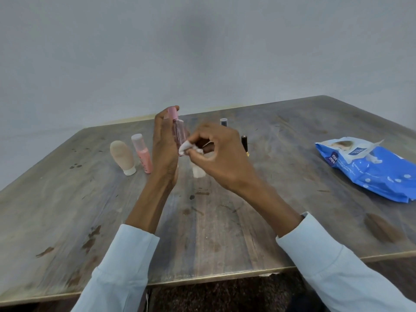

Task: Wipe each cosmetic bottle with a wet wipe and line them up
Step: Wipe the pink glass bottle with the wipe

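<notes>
My left hand (pixel 164 145) holds a clear pink bottle with a pink cap (pixel 179 129) upright above the table. My right hand (pixel 216 154) pinches a white wet wipe (pixel 185 148) against the bottle's lower end. A beige tube (pixel 122 157) standing on its white cap and a pink bottle with a pale cap (pixel 142 153) stand side by side at the left. Behind my right hand a dark bottle with a grey cap (pixel 223 122) and a black tube (pixel 245 143) show partly. A pale bottle (pixel 199 172) stands under my hands, mostly hidden.
A blue wet-wipe pack (pixel 369 170) lies at the right with its flap open and a wipe poking out. The worn wooden table (pixel 202 233) has its front edge near my sleeves. A grey wall rises behind the table.
</notes>
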Available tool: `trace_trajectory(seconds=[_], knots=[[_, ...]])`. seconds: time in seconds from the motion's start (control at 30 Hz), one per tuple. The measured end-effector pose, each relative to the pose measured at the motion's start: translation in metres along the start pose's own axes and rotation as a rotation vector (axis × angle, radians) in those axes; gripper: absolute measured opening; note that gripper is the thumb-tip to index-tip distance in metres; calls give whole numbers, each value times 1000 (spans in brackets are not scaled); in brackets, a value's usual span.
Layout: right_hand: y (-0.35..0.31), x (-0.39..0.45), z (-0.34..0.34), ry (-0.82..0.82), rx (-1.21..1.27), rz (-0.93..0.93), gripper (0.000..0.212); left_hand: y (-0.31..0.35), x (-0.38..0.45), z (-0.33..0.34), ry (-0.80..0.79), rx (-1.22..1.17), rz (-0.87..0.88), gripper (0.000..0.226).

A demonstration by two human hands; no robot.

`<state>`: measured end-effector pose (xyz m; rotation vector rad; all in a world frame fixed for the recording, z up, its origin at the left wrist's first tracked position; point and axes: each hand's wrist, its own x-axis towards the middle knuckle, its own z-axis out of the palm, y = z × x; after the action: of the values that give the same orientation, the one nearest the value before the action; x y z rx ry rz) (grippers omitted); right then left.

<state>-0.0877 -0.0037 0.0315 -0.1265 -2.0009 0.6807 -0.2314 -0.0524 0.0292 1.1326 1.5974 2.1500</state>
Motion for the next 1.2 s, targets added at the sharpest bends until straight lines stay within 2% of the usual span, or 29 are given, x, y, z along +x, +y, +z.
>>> trace_trajectory(seconds=[0.1, 0.2, 0.37, 0.47, 0.7, 0.83, 0.97, 1.2], knots=[[-1, -1, 2, -29, -3, -26, 9, 3, -1, 1, 52, 41, 18, 33], [-3, -3, 1, -3, 5, -14, 12, 3, -1, 2, 44, 74, 40, 30], [1, -2, 1, -28, -38, -13, 9, 8, -5, -1, 15, 204, 184, 30], [0, -2, -1, 19, -16, 26, 8, 8, -7, -1, -20, 235, 228, 30], [2, 5, -12, 317, 30, 131, 7, 12, -15, 4, -251, 163, 140, 28], [4, 6, -13, 314, 38, 137, 6, 16, -17, 4, -285, 84, 67, 29], [12, 5, -12, 263, 29, 188, 8, 17, -17, 2, -259, -4, 23, 49], [8, 5, -12, 312, -58, 14, 5, 15, -14, -2, -300, -4, 103, 46]])
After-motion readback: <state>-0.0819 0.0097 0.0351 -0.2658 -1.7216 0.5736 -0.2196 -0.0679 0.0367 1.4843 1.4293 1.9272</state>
